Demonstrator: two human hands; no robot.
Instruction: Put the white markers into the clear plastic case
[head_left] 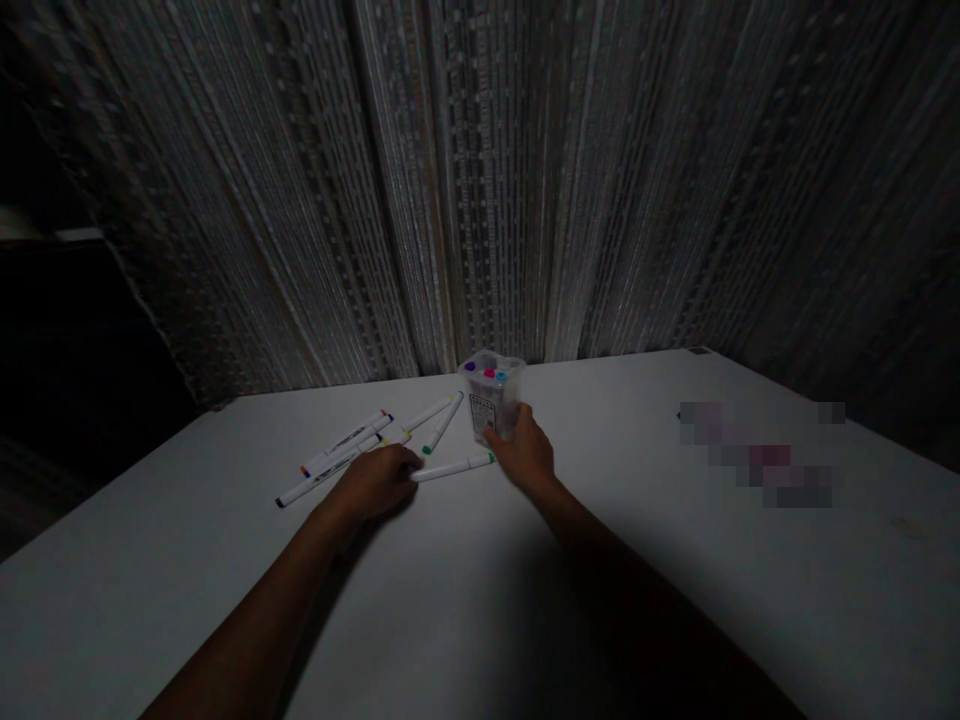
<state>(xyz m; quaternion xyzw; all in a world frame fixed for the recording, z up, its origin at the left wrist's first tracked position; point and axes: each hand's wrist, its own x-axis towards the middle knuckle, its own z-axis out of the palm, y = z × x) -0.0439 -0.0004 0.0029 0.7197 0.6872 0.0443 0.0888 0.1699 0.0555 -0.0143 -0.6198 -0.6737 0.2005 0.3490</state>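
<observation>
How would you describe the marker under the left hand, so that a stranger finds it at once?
Start at the white table and find the clear marker box near the curtain, held by the right hand. Just below it lies a white marker, its end under the left hand. Unlike the others, it lies nearly level and its green cap points toward the box.

My right hand (pixel 527 452) grips a clear plastic marker tub (pixel 491 395), upright, coloured caps showing at its top. My left hand (pixel 377 480) rests on a white marker with a green cap (pixel 454 467), lying flat just beside the tub. Other white markers (pixel 352 450) lie scattered to the left.
</observation>
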